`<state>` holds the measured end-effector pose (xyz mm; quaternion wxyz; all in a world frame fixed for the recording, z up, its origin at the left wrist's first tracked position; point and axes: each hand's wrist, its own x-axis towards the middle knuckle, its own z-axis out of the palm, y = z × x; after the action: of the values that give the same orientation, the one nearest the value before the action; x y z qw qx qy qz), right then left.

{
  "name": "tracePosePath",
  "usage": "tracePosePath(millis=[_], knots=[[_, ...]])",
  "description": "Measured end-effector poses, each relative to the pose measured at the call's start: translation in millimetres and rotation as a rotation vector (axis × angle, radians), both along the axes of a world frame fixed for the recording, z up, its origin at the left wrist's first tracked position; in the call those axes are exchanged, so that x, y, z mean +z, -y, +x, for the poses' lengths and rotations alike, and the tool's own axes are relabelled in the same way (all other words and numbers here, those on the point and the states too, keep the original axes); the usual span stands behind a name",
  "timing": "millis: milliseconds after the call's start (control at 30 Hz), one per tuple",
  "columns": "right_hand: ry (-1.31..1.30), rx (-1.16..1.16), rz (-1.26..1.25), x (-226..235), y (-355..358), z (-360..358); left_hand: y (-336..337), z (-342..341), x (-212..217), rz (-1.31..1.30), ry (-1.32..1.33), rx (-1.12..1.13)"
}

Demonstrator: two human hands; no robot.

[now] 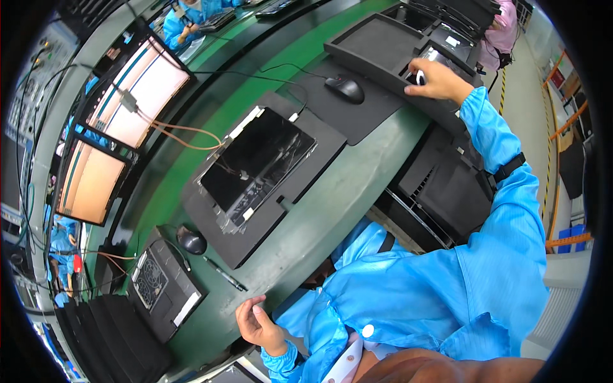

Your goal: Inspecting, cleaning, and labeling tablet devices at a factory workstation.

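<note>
My right hand (436, 80) reaches far out to the upper right and grips a small white roll (419, 77) lying in a black foam tray (377, 48). My left hand (257, 325) hovers at the near edge of the green bench (332, 191), fingers loosely curled, holding nothing. In front of me a dark display panel (258, 163) lies in a black foam holder (306, 172), with thin wires running to it. A black pen (223, 273) rests on the bench close to my left hand.
Two lit monitors (137, 89) (89, 182) stand at the left. A black mouse (345, 88) sits on a mat, another mouse (191, 240) lies beside a black box with a fan grille (163, 287). Other workers in blue and pink coats are at the top.
</note>
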<state>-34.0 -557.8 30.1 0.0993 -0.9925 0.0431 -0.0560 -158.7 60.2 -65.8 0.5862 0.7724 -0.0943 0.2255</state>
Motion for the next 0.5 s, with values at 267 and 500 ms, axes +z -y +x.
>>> tracePosePath(millis=[267,500], knots=[[0.193,0.165,0.026,-30,28,3,32,8,-5,0.042,-0.048,-0.054],[0.4,0.071,0.062,10,64,42,41,13,-11,0.024,-0.037,-0.099]])
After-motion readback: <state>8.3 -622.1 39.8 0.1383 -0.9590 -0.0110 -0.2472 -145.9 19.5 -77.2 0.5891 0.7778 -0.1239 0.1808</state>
